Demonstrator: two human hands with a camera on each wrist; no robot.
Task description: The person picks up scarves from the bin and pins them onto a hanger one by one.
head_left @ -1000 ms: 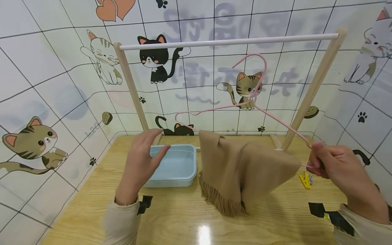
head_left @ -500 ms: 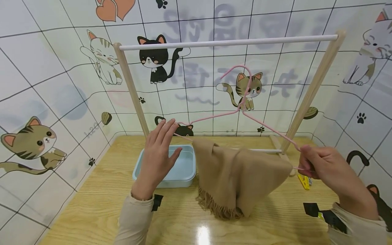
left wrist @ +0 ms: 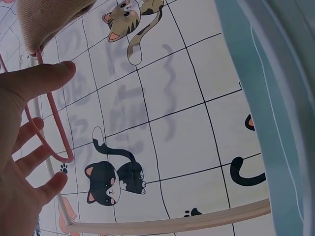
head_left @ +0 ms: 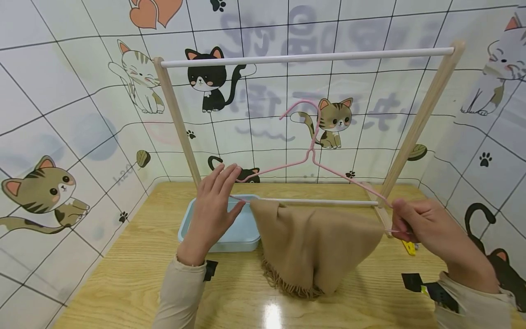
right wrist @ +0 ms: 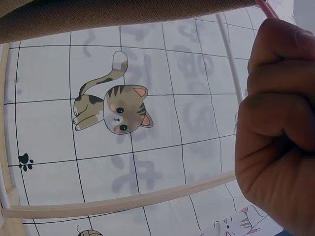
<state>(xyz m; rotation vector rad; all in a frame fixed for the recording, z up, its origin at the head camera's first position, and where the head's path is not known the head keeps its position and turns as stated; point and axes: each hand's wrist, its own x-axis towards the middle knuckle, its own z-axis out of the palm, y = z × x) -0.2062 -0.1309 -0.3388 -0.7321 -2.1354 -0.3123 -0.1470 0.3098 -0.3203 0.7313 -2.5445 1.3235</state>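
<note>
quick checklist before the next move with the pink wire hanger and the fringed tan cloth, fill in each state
1. Bare right hand gripping one end of the pink wire hanger: ok, fingers curled round it.
2. Bare left hand gripping the other end: not ok, its fingers are open beside it.
3. Fringed tan cloth over the hanger's lower bar: ok, draped.
4. Cloth's front and back hanging evenly: cannot tell, the back is hidden.
5. Hanger's hook free of cloth: ok.
6. Upper white round rod of the pale wooden rack free of hangers: ok.
</note>
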